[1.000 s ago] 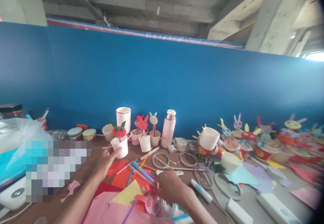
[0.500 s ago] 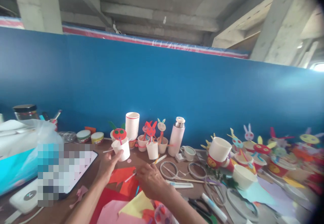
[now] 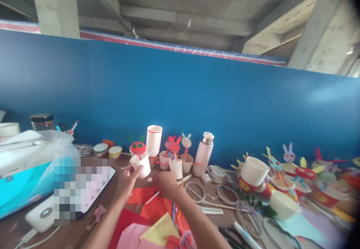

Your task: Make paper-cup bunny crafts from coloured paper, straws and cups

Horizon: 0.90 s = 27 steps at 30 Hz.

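Note:
My left hand [image 3: 126, 181] grips a white paper cup [image 3: 142, 165] from the side. A red paper face with green ears [image 3: 137, 147] stands on a stick above the cup, and a thin white stick [image 3: 126, 166] pokes out of its left side. My right hand [image 3: 166, 184] hovers just right of the cup with a white stick [image 3: 153, 197] between its fingers. Red and orange paper sheets [image 3: 153, 207] lie under both hands.
A stack of white cups [image 3: 153, 140], small cups with paper rabbits [image 3: 176, 154] and a white flask [image 3: 203, 159] stand along the blue wall. Many cup figures [image 3: 277, 174] fill the right. Wire rings [image 3: 193, 189], a blurred screen [image 3: 81, 187] and a power bank [image 3: 42, 214] lie around.
My right hand has moved from the paper pile at the lower middle up and left, close to the cup, now with a white stick. The left hand keeps the cup.

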Tool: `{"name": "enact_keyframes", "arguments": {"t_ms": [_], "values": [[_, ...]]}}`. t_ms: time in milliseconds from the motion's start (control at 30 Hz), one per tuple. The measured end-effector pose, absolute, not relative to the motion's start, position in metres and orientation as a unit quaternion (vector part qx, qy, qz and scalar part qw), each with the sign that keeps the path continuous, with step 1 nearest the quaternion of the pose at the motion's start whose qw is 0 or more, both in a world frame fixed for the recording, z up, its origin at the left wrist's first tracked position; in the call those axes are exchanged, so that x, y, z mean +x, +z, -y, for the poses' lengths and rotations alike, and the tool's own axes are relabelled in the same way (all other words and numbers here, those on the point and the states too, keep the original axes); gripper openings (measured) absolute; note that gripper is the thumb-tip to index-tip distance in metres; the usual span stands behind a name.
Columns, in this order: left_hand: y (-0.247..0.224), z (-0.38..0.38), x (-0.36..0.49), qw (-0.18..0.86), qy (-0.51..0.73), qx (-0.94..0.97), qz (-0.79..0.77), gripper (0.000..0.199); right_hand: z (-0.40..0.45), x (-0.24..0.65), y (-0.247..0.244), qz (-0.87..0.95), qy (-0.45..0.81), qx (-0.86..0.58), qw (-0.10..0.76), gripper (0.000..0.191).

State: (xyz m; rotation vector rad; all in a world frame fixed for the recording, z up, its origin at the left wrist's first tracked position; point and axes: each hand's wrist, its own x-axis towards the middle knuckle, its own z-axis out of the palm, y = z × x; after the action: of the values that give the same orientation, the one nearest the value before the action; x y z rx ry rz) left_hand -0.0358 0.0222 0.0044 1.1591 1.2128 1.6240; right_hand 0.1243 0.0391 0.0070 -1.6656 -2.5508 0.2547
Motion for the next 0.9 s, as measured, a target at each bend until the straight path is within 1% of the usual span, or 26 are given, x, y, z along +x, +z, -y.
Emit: {"name": "enact_keyframes", "arguments": {"t_ms": [100,233,500,900], "values": [[0.004,-0.023,-0.037,0.391,0.64,0.456,-0.479,0.035,-0.06,0.097,0.0,0.81,0.107,-0.577,0.016,0.024],[0.006,-0.024,-0.035,0.388,0.642,0.456,-0.479,0.032,-0.079,0.083,-0.01,0.777,0.134,-0.616,0.002,0.028],[0.008,-0.022,-0.033,0.396,0.635,0.457,-0.48,0.027,-0.09,0.083,-0.022,0.756,0.178,-0.63,0.003,0.028],[-0.002,-0.027,-0.033,0.403,0.634,0.466,-0.467,0.03,-0.087,0.085,-0.024,0.746,0.187,-0.639,0.02,0.027]]}}
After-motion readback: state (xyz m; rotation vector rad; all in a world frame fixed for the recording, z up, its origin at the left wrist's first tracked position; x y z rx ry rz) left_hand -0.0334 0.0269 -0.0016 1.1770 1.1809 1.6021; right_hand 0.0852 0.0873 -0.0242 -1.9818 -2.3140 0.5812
